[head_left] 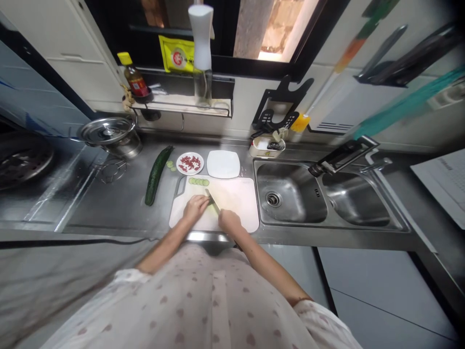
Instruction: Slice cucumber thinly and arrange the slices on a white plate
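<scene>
My right hand (pixel 229 222) is closed round the handle of a knife (pixel 213 198), whose blade slants up and left over the white cutting board (pixel 247 203). My left hand (pixel 195 208) has its fingers bent together on a small green cucumber piece (pixel 211 200), right beside the blade and mostly hidden by the fingers. Several round cucumber slices (pixel 199 182) lie in an overlapping row near the board's upper left. Left of the board rests a long dark green cucumber (pixel 158 177). A few cut cucumber ends (pixel 170 165) are next to it.
Behind the board stand a plate of chopped red bits (pixel 190 164) and a square white plate (pixel 223 164). A steel sink (pixel 290 191) adjoins on the right, with a faucet (pixel 345 155). A lidded pot (pixel 112 135) and a wire rack (pixel 113 170) are at left.
</scene>
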Motion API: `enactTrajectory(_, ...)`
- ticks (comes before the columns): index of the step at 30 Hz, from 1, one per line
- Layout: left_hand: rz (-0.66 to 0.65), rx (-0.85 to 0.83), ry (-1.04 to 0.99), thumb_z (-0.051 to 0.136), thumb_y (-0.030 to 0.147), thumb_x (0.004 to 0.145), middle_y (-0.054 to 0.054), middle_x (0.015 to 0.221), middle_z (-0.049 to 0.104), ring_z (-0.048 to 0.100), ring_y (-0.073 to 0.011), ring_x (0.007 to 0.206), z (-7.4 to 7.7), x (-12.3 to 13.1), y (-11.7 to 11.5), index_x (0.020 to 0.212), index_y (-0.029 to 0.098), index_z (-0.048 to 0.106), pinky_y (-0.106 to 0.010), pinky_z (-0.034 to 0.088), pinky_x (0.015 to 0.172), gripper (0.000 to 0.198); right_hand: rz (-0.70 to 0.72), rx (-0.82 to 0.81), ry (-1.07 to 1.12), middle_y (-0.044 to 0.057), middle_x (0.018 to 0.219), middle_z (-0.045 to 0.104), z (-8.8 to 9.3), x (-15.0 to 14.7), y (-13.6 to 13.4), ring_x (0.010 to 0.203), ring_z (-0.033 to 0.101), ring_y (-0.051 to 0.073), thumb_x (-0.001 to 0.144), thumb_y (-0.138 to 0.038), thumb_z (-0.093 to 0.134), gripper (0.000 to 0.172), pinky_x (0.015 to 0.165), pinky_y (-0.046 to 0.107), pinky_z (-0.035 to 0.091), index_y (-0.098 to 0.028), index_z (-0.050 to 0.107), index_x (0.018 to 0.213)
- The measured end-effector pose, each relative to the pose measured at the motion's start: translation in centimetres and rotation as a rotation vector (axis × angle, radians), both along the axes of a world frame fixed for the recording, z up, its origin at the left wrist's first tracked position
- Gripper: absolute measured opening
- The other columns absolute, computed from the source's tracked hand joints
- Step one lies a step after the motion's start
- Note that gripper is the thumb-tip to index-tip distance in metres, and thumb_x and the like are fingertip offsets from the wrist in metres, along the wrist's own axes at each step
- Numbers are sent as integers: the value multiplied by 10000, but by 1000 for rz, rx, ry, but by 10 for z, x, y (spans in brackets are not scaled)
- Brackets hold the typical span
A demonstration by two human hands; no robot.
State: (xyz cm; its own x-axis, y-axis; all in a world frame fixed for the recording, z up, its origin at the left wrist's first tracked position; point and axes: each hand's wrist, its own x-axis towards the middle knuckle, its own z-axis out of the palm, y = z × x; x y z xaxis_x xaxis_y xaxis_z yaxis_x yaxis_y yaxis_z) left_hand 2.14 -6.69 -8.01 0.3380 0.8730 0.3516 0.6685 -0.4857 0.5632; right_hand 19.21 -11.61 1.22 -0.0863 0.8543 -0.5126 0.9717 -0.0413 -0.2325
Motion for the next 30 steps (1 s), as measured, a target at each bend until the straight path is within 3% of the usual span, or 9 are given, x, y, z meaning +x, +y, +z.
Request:
enactTrajectory(15,-3,13,18,496,296,918,-67,1012,691,602,-196,926,0,0,0,1026,204,702,-346,495,840,250,7,4,25,155,1057,674,7,-16,26,1014,628,220,902,-133,387,313,800,273,459,-115,628,1101)
enactTrajectory(24,11,-11,-11,502,304,916,-67,990,692,599,-192,917,-1,0,0,1019,204,702,-339,498,834,247,-9,-1,-8,145,1036,679,0,-2,2,985,637,220,909,-156,370,315,775,280,467,-137,623,1095)
enactTrajectory(30,2,-14,-8,492,307,919,-69,1002,688,599,-190,931,-1,-1,0,1025,209,701,-345,496,848,253,22,-15,-26,152,1077,665,1,-7,8,1008,627,214,901,-130,357,336,795,275,461,-128,611,1122)
